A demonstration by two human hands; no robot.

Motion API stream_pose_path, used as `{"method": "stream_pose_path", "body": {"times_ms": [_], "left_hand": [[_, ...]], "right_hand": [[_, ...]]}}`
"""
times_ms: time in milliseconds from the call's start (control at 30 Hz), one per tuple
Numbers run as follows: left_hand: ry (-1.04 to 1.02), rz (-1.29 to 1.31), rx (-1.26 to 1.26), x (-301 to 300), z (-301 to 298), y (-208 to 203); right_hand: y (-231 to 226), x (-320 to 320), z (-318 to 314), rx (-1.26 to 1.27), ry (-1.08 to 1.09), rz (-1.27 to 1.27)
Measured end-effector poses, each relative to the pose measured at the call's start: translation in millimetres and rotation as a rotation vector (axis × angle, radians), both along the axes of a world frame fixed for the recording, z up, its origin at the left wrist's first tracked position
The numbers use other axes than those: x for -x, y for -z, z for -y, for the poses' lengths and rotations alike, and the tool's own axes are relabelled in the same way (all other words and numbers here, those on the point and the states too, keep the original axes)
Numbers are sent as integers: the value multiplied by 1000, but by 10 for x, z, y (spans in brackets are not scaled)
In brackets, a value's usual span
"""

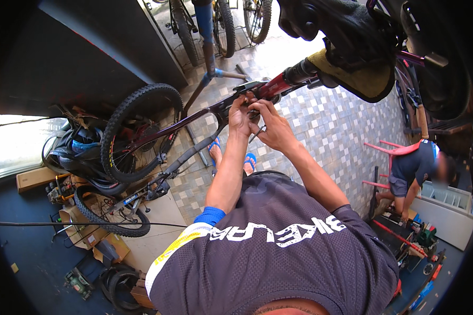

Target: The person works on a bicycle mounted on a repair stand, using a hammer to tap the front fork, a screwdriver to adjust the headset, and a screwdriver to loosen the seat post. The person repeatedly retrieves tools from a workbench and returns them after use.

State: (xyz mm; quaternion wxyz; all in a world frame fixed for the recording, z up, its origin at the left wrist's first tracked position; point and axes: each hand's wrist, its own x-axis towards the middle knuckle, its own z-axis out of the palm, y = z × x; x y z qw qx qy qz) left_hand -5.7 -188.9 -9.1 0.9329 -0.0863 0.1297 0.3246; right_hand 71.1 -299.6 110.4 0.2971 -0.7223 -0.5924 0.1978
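Observation:
Both my hands work close together at the middle of a dark red bicycle frame point(274, 88), which runs diagonally across the view in front of me. My left hand point(240, 116) is closed against the frame's underside, its fingertips bent in by the black parts there; what they grip is hidden. Just beside it, my right hand point(273, 127) is curled with a thin dark rod-like tool point(257, 133) sticking out below the fingers. The tool's far end is covered by my hands.
A blue upright post point(205, 31) stands beyond the frame. Left, a knobby-tyred wheel point(113, 131) and another bicycle point(136, 202) lean near boxes. A dark covered bulk point(360, 63) hangs upper right. Another person point(412, 170) bends over tools at right, beside a red stool point(386, 149).

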Motion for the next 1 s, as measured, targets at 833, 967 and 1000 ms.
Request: {"method": "stream_pose_path", "body": {"times_ms": [833,967,1000], "left_hand": [[73,-172,-198,134,-68,-68],[53,-348,-138,85,51,-293],[37,-384,-108,52,100,-375]], "right_hand": [[93,-36,11,-18,-12,11],[75,-60,22,7,2,0],[74,-69,29,6,3,-4]]}}
